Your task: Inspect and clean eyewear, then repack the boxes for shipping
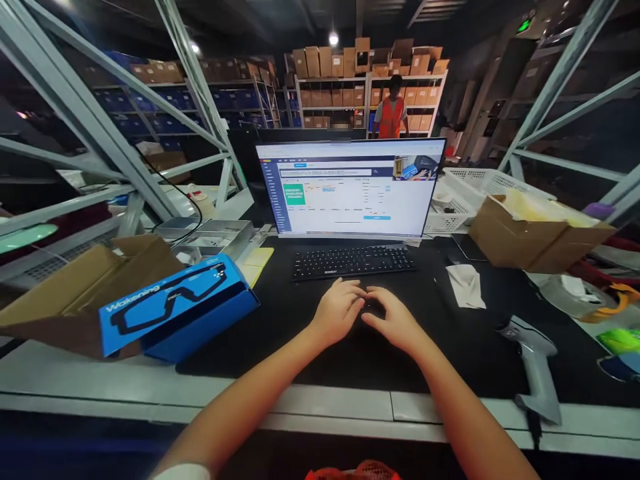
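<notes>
Left hand (339, 312) and right hand (394, 321) both over the black mat (310, 360), mid-desk, fingertips meeting or nearly so. Fingers loosely curled on both, narrow gap between thumb and fingers. Can't tell if anything small is pinched between them; the spot is dark.

Nearest item: keyboard (354, 262), on the mat just beyond the fingertips, clear of both hands as far as I can see. Monitor (345, 207) behind it, lit, page with a green block at left and a small camera inset top right. Text too small to read.

Left side: blue box (170, 303) marked "Wakening", glasses outline on top, tilted against the open left carton (65, 283). Yellow pad (259, 261) just beyond the box, metal tray (220, 235) next to the pad.

Right side: scanner (537, 373) near the desk (345, 405) edge, grey, cable running off the near side. White cloth or tissue (465, 285) farther in on the mat. Right carton (530, 237) behind that, yellowish stuff on top. White basket (453, 217) beside the monitor.

Far: co-worker (391, 119) in an orange vest, in front of shelves (333, 85) of cartons.
</notes>
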The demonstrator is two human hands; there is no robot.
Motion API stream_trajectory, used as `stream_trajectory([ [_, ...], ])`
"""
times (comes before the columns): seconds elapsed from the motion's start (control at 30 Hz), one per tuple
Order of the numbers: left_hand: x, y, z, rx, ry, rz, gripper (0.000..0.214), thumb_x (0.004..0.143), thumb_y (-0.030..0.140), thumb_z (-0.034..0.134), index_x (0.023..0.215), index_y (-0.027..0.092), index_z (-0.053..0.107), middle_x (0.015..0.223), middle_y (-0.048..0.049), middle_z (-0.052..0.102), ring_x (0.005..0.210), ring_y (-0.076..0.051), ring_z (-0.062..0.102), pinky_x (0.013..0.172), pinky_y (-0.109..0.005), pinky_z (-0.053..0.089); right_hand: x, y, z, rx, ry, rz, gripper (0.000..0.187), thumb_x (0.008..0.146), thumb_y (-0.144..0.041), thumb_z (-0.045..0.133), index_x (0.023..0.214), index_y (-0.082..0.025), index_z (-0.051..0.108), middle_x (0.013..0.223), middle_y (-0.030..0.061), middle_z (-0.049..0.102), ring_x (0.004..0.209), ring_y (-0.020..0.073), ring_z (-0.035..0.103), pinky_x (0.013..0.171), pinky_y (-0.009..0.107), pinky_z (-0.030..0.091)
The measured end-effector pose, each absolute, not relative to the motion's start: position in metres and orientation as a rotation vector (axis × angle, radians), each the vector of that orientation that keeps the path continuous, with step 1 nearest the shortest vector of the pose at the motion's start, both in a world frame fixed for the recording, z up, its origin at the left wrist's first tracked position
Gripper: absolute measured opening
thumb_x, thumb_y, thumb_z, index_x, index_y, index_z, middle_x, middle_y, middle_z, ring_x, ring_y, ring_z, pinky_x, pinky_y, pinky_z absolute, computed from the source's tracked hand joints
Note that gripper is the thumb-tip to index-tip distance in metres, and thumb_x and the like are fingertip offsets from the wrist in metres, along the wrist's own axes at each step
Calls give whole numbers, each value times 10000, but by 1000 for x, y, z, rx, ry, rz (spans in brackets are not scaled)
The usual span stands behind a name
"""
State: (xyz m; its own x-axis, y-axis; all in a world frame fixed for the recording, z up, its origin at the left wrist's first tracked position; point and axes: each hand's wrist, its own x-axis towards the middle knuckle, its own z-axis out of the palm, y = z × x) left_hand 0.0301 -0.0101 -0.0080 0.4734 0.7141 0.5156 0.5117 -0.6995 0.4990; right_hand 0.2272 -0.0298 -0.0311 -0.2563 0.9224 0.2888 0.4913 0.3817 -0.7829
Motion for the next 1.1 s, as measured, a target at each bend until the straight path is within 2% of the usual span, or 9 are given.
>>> stream_trajectory([
  [0.07,28,-16,-7,2492,1056,1131,272,1003,250,449,964,204,714,1079,-57,758,1263,-245,599,1200,-567,280,226,-30,-31,-1199,-1918,658,225,870,-278,696,1089,-232,665,1252,92,656,1205,264,592,1049,481,453],
  [0.17,23,-21,-8,2460,1119,1211,296,993,242,465,825,206,707,1054,-52,764,1255,-252,604,1210,-595,223,224,-30,-28,-1142,-1958,548,80,873,-272,692,913,-223,644,1094,84,684,1063,269,628,934,471,499],
  [0.27,19,-24,-11,2364,1180,1270,340,990,254,479,732,214,698,1039,-41,763,1242,-249,609,1218,-603,176,223,-29,-25,-1096,-1997,517,101,884,-288,679,860,-225,603,1059,85,675,1024,273,626,882,456,505],
  [0.43,20,-25,-15,2297,1206,1337,324,986,280,510,733,218,703,1064,-40,750,1262,-240,595,1239,-572,110,229,-29,-24,-1038,-1978,544,108,919,-332,637,878,-236,609,1104,93,656,1031,258,649,854,407,529],
  [0.73,20,-30,-13,2325,1233,1338,328,984,266,495,737,207,702,1049,-45,745,1221,-236,618,1240,-560,122,229,-32,-21,-1079,-1912,588,132,845,-358,725,847,-232,683,1082,83,686,1015,252,668,883,404,551],
  [0.93,24,-29,-16,2315,1198,1263,310,968,262,526,710,201,686,1037,-34,745,1198,-245,623,1193,-585,238,237,-32,-20,-1236,-1994,566,250,879,-341,701,1116,-271,741,1352,74,638,1233,272,606,1058,461,481],
  [1.0,27,-29,-19,2335,1209,1184,301,965,268,538,711,200,684,1030,-35,750,1197,-255,620,1179,-604,250,240,-30,-21,-1288,-2018,550,226,878,-315,697,1093,-265,747,1371,73,630,1248,278,597,1063,470,472],
  [1.1,31,-26,-19,2371,1276,1119,289,969,269,536,735,204,694,1051,-39,752,1204,-264,612,1175,-628,235,242,-27,-23,-1238,-2041,573,96,881,-274,676,952,-237,729,1301,81,664,1199,263,621,1031,449,482],
])
